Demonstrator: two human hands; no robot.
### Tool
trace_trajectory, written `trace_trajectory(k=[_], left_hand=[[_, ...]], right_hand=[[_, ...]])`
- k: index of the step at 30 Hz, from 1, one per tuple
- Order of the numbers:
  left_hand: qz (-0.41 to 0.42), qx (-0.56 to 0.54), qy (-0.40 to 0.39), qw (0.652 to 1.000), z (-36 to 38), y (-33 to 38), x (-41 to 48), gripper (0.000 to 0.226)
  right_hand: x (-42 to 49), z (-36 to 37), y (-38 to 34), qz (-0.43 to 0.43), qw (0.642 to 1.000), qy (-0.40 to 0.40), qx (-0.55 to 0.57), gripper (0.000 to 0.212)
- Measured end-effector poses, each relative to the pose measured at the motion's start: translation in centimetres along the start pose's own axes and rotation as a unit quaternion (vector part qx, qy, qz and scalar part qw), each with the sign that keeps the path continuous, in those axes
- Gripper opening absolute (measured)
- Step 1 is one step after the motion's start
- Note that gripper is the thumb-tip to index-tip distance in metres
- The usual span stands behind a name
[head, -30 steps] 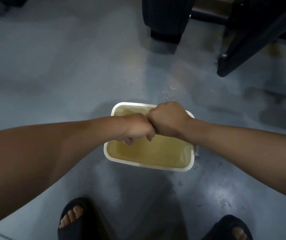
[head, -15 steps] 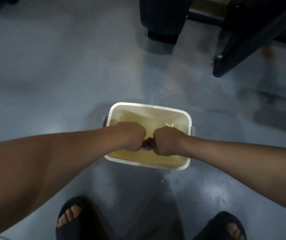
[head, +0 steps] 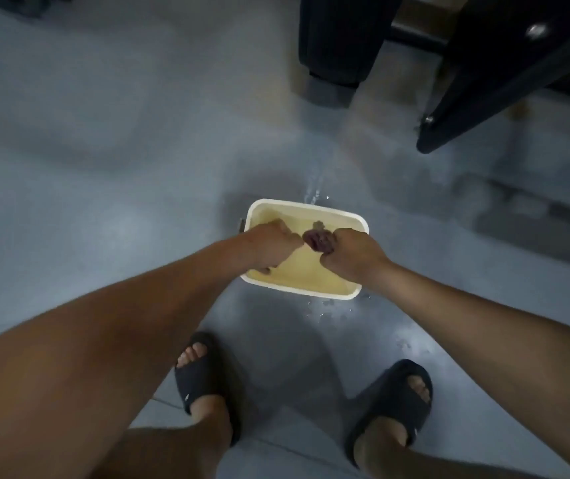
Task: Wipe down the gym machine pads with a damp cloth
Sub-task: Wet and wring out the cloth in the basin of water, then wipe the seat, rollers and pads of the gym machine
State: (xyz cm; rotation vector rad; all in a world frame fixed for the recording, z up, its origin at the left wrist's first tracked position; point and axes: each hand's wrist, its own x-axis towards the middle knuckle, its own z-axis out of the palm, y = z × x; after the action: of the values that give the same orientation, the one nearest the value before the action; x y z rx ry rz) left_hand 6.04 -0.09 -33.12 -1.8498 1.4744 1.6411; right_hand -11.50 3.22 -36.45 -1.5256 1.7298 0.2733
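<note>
Cloth (head: pixel 318 240), dark and bunched, over white tub (head: pixel 306 204) of yellow water (head: pixel 299 269) on floor (head: pixel 104 202). Gripped at 9 o'clock end by left hand (head: pixel 269 245), at 3 o'clock end by right hand (head: pixel 354 257), fingers (head: pixel 338 237) curled tight.

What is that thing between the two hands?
A bunched dark cloth, gripped by the left hand and right hand above the tub of water, seen in the head view.

Dim, glossy grey floor (head: pixel 104 167), water-spotted; dark metal frame (head: pixel 477 98) far right.
</note>
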Motion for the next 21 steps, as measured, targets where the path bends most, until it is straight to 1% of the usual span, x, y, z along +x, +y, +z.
trace_trajectory(k=[1, 2, 3, 4, 6, 7, 8, 10, 11, 13, 15, 17, 18, 20, 21], left_hand=[[-0.018, -0.116, -0.015, 0.993, 0.0, 0.8, -2.4, 0.046], [-0.020, -0.195, -0.027, 0.980, 0.0, 1.6, -4.6, 0.050], [-0.011, -0.237, -0.037, 0.971, -0.2, 2.5, -7.3, 0.052], [0.003, -0.268, -0.037, 0.963, -0.5, 3.3, -9.8, 0.049], [0.029, -0.325, -0.011, 0.945, -2.0, 5.1, -15.0, 0.033], [0.034, -0.341, 0.002, 0.939, -2.8, 5.9, -17.3, 0.026], [0.038, -0.353, 0.009, 0.935, -3.6, 6.8, -19.7, 0.024], [0.048, -0.353, 0.012, 0.934, -6.0, 9.3, -25.5, 0.025], [0.058, -0.358, 0.009, 0.932, -6.5, 10.0, -27.4, 0.025], [0.072, -0.375, 0.013, 0.924, -8.8, 12.4, -32.5, 0.025], [0.094, -0.386, 0.016, 0.918, -11.6, 15.0, -37.8, 0.024], [0.123, -0.386, 0.001, 0.914, -13.8, 17.5, -42.5, 0.015], [0.132, -0.386, -0.009, 0.913, -14.7, 18.7, -44.6, 0.019], [0.156, -0.387, -0.025, 0.908, -16.6, 21.3, -49.1, 0.046], [0.163, -0.384, -0.033, 0.908, -17.2, 22.4, -51.1, 0.046]], right_hand=[[-2.1, -1.5, -1.2, -0.006, 1.000, 0.000, 0.019, 0.005], [-4.1, -2.8, -2.2, -0.020, 0.999, -0.007, 0.041, 0.003], [-6.5, -4.7, -3.4, -0.034, 0.997, -0.019, 0.071, 0.008], [-8.8, -6.3, -4.4, -0.045, 0.994, -0.033, 0.097, 0.010], [-13.5, -10.3, -6.8, -0.053, 0.987, -0.054, 0.143, 0.012], [-15.7, -12.3, -8.0, -0.050, 0.981, -0.055, 0.177, 0.019], [-17.7, -14.1, -9.0, -0.044, 0.974, -0.045, 0.217, 0.026], [-22.4, -18.5, -11.5, -0.032, 0.956, -0.011, 0.291, 0.034], [-24.0, -19.6, -12.2, -0.033, 0.953, 0.011, 0.302, 0.034], [-28.3, -23.3, -14.2, -0.030, 0.944, 0.055, 0.324, 0.023], [-32.7, -27.7, -16.2, -0.033, 0.923, 0.079, 0.376, 0.014], [-36.5, -31.4, -17.8, -0.018, 0.910, 0.103, 0.402, 0.012], [-38.2, -33.1, -18.6, -0.011, 0.905, 0.117, 0.409, 0.012], [-41.8, -36.7, -20.1, -0.006, 0.890, 0.147, 0.433, 0.013], [-43.1, -37.9, -20.6, -0.003, 0.882, 0.155, 0.445, 0.014]])
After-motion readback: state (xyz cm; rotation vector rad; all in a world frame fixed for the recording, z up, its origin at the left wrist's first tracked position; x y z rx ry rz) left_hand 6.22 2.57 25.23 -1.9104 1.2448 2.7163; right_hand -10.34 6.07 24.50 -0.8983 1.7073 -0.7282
